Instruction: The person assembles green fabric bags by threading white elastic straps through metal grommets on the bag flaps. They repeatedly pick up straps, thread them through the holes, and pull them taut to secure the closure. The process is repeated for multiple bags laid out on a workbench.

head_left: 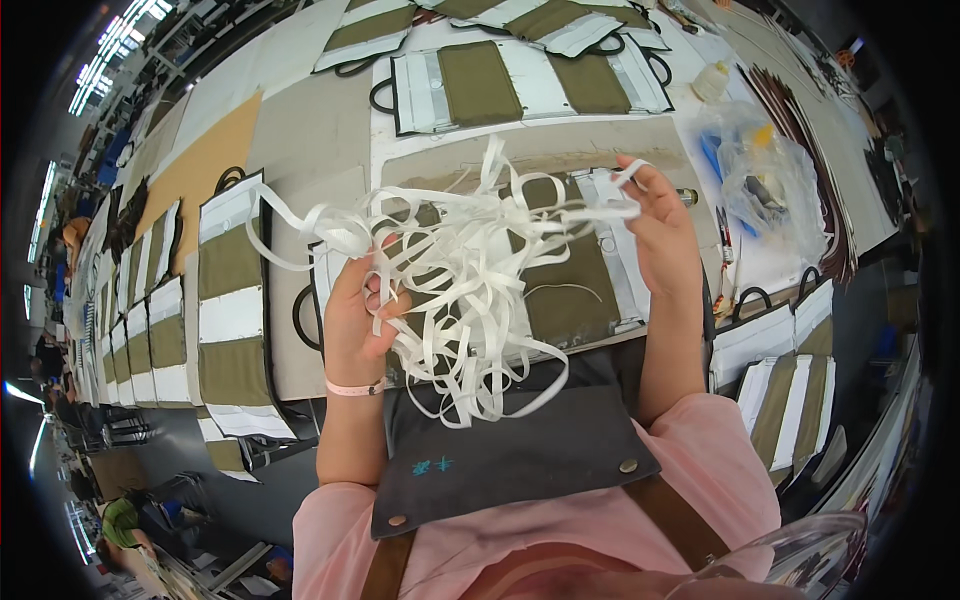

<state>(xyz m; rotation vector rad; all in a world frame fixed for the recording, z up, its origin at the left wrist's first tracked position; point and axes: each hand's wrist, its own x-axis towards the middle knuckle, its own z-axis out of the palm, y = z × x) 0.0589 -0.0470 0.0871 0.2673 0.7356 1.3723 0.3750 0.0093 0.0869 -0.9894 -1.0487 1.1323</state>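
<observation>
A big loose tangle of narrow white fabric tape [470, 285] hangs between my hands, in front of my grey apron [500, 450]. My left hand [362, 312], with a pink band at the wrist, is closed around part of the tangle. Higher and to the right, my right hand [665, 225] pinches strands of the same tape between thumb and fingers. Beneath the tape lies a flat olive and white fabric bag panel [570, 285] with black edging, much of it covered by the loops.
Another striped bag panel [535, 85] lies beyond, with more stacked behind it. Further panels [235, 310] lie at the left and right. On the right side are a clear plastic bag [770, 190], a small bottle [711, 82] and a bundle of brown strips [800, 150].
</observation>
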